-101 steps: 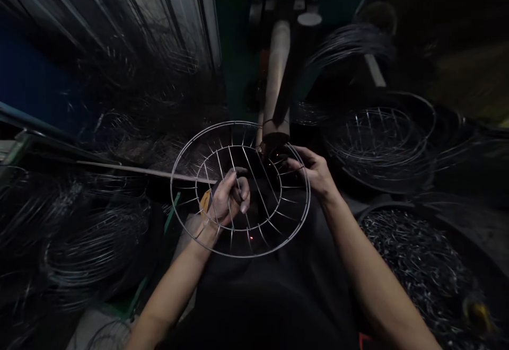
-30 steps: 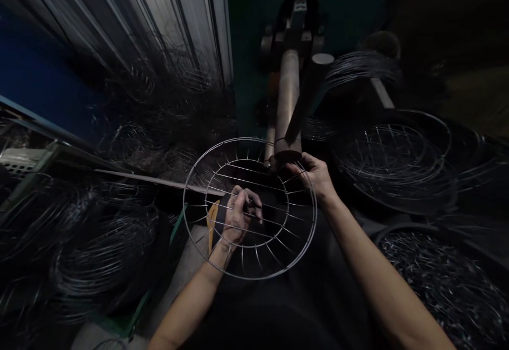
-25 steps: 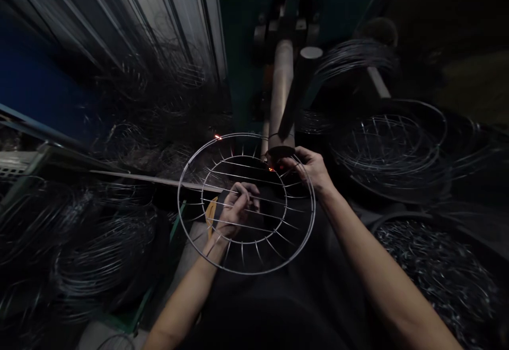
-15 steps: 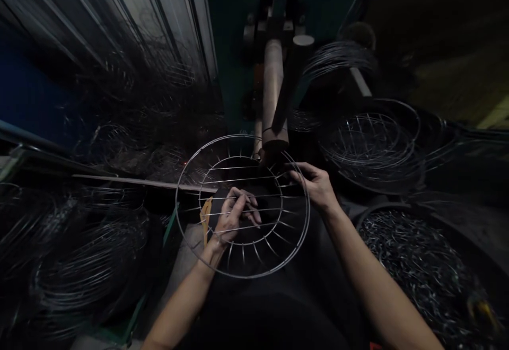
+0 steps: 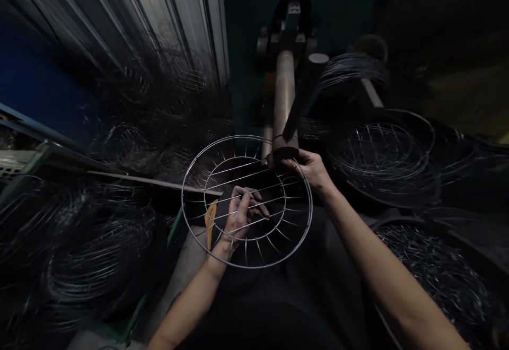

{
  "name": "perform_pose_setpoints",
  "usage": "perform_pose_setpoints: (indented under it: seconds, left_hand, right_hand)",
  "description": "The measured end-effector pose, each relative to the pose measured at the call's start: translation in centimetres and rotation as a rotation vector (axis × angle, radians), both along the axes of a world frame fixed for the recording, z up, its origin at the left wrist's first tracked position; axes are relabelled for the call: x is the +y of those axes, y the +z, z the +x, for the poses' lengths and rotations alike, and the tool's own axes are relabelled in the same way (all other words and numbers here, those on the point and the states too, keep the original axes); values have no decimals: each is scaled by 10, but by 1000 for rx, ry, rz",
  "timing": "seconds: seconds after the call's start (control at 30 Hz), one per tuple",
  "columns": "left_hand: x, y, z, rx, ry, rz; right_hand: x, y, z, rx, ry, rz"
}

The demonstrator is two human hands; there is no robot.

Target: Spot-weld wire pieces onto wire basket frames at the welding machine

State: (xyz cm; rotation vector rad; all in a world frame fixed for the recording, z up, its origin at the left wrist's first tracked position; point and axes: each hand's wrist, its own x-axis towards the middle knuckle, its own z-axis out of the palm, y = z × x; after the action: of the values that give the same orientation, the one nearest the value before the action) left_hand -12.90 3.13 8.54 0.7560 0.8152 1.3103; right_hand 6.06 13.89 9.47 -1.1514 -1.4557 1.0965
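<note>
A round wire rack (image 5: 246,267), with a double outer ring, a smaller inner ring, parallel bars and short radial wires, lies under the tip of a metal rod (image 5: 284,93) of a machine. Seen through its bars, my left hand (image 5: 240,213) is closed, thumb against curled fingers; what it pinches is too dark to make out. My right hand (image 5: 314,169) is at the rack's upper right rim, close beside the rod tip. Its fingers are drawn together, and their ends are partly hidden by the rod and shadow.
Right of me stand a tub of small bent metal pieces (image 5: 435,276) and a pile of wire rings (image 5: 382,154). Wire racks (image 5: 99,254) are heaped at left near a flat strip (image 5: 155,181). A dark slanted bar (image 5: 304,95) crosses beside the rod.
My right hand has moved in from the rack's right side toward the rod tip. The rack is tilted slightly differently. The whole view has shifted, with surroundings now lower and further right.
</note>
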Motion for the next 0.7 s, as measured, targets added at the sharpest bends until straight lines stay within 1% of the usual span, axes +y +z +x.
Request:
perform_pose_setpoints:
  seconds: [0.1, 0.17, 0.3, 0.37, 0.43, 0.5, 0.57, 0.63, 0.7]
  left_hand:
    - [0, 1, 2, -17, 0, -11]
    - [-1, 0, 2, -29, -9, -16]
    - [-6, -10, 1, -21, 1, -32]
    - [-9, -15, -5, -18, 2, -16]
    - [-10, -20, -16, -17, -32, 3]
    - [-6, -22, -30, -26, -119, -27]
    - [1, -21, -45, -72, -245, -112]
    - [12, -18, -55, -153, -384, -207]
    - [23, -14, -60, -220, -546, -279]
  right_hand:
    - [1, 2, 0, -8, 9, -3]
    - [2, -1, 3, -9, 21, -4]
    - [6, -13, 2, 14, 41, -23]
    - [4, -13, -1, 56, 55, -37]
    - [-1, -9, -4, 94, 57, -58]
    - [-9, -5, -3, 101, 38, -74]
    - [-20, -6, 3, 83, 20, -80]
    - [-28, -13, 11, 67, 19, -94]
    - [-30, -22, 14, 59, 19, -105]
